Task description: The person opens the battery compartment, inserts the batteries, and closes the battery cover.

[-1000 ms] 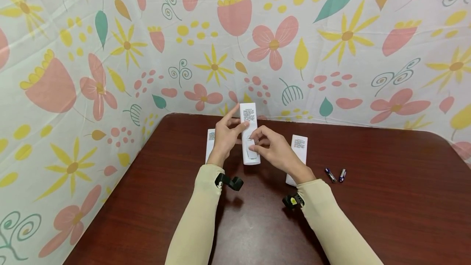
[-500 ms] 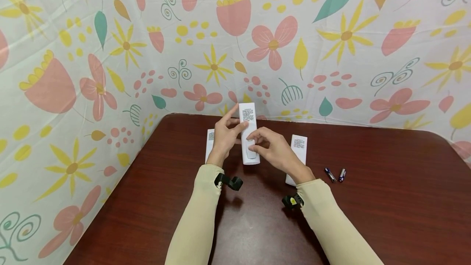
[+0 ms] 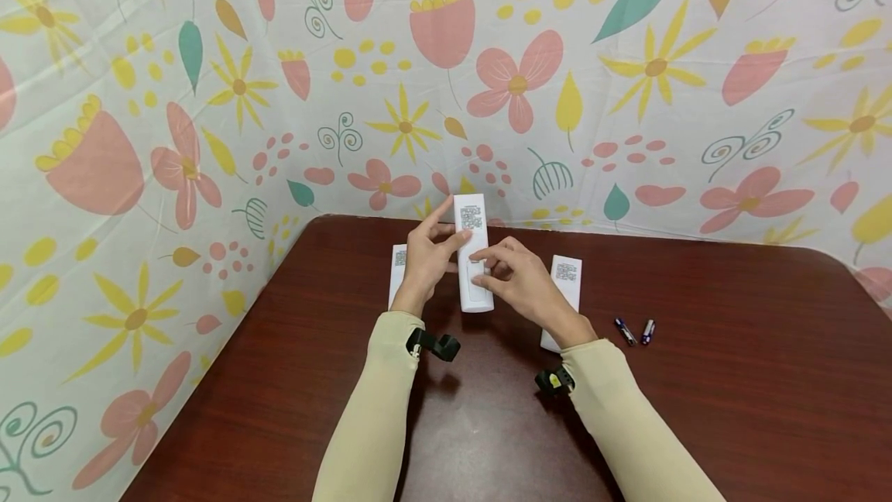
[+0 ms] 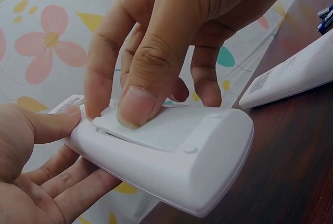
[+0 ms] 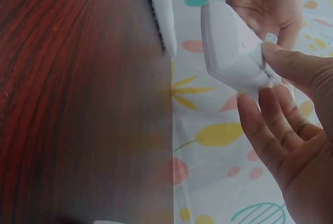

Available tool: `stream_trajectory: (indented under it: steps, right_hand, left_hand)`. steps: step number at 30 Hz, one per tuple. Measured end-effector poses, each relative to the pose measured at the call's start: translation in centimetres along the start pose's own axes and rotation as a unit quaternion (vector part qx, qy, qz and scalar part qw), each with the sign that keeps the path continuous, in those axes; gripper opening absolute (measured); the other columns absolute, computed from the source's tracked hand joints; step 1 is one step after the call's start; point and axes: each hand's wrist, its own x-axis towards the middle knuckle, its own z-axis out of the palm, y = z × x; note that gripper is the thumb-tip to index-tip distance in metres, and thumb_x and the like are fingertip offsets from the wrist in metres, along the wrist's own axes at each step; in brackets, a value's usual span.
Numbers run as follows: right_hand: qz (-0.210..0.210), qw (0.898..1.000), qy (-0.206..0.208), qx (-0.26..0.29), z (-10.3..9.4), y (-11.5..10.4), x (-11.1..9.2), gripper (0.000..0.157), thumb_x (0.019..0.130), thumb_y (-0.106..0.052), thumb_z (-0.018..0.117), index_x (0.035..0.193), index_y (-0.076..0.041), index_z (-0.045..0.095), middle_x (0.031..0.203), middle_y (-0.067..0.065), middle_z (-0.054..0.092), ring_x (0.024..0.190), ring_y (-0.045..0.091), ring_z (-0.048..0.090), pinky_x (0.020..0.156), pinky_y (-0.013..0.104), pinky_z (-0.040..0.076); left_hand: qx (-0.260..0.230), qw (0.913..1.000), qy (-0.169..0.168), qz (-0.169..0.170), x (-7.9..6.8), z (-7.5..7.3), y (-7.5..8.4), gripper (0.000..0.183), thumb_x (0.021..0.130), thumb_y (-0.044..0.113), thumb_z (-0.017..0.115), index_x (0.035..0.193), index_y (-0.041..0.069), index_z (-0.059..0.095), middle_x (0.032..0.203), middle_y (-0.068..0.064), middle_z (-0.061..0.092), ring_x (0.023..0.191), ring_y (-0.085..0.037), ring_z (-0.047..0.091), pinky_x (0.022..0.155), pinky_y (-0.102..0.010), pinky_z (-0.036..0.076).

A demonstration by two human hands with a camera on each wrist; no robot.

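My left hand (image 3: 427,263) grips a white remote control (image 3: 477,242), held above the table with its labelled back facing up. Thumb and fingers lie along its two sides. At the lower half of that back, my right hand (image 3: 521,279) pinches the battery cover (image 4: 179,122) between thumb and index finger. In the left wrist view, a thin dark gap shows along one long edge of the cover, and its end near the fingertips stands slightly raised. The inside of the battery compartment is hidden. The right wrist view shows the remote's rounded end in front of the right fingers.
A second white remote (image 3: 398,268) lies left of the left hand, partly covered by it. Another remote (image 3: 567,285) lies under the right forearm. Two small batteries, one (image 3: 625,331) beside the other (image 3: 649,331), lie further right on the dark wooden table (image 3: 753,378). A flowered cloth hangs behind.
The right fingers have shifted slightly on the battery cover, which appears to lie a little differently on the remote's back. The left hand and the things on the table have stayed put.
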Motion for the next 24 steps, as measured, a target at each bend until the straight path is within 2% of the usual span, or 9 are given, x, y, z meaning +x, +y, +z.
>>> stream_trajectory:
  steps: [3,6,11,15,24]
  right_hand:
    - [0.008,1.0,0.013,0.0,-0.09,0.05,0.02,0.041,0.094,-0.009,0.084,0.133,-0.008,0.074,0.108,0.009,0.058,0.086,0.021,0.067,0.078,0.04,0.058]
    - [0.029,0.999,0.028,0.02,-0.29,0.1,0.06,0.055,0.098,-0.011,0.081,0.149,-0.009,0.061,0.122,0.015,0.056,0.096,0.028,0.07,0.082,0.043,0.06]
    - [0.08,0.992,0.011,0.1,-0.54,-0.07,0.19,0.077,0.103,-0.009,0.074,0.168,-0.017,0.034,0.145,0.019,0.049,0.115,0.036,0.068,0.083,0.052,0.064]
    - [0.104,0.987,-0.007,0.125,-0.59,-0.2,0.25,0.082,0.104,-0.007,0.071,0.171,-0.02,0.026,0.149,0.019,0.048,0.115,0.037,0.068,0.078,0.057,0.064]
    - [0.114,0.985,-0.012,0.131,-0.53,-0.16,0.17,0.086,0.103,-0.005,0.071,0.172,-0.023,0.022,0.146,0.018,0.051,0.11,0.035,0.069,0.076,0.057,0.064]
  left_hand:
    - [-0.006,1.0,-0.002,-0.002,-0.02,-0.04,0.08,0.065,0.101,0.011,0.077,0.159,0.029,0.054,0.115,-0.013,0.067,0.085,-0.027,0.073,0.063,-0.041,0.066]
    - [-0.013,0.9999,-0.004,-0.004,0.01,-0.08,0.12,0.065,0.101,0.012,0.077,0.158,0.032,0.054,0.115,-0.013,0.068,0.085,-0.027,0.073,0.064,-0.042,0.066]
    - [-0.018,0.9998,-0.011,-0.006,0.03,-0.04,0.22,0.064,0.1,0.014,0.078,0.155,0.037,0.057,0.116,-0.012,0.069,0.086,-0.027,0.073,0.065,-0.042,0.066]
    - [-0.02,0.9996,-0.016,-0.007,0.08,0.07,0.18,0.064,0.099,0.013,0.079,0.154,0.038,0.058,0.116,-0.012,0.068,0.084,-0.027,0.073,0.063,-0.041,0.066]
    - [-0.012,0.9998,-0.019,0.002,0.09,0.26,0.09,0.063,0.099,0.012,0.079,0.153,0.037,0.06,0.114,-0.012,0.069,0.084,-0.026,0.072,0.062,-0.042,0.066]
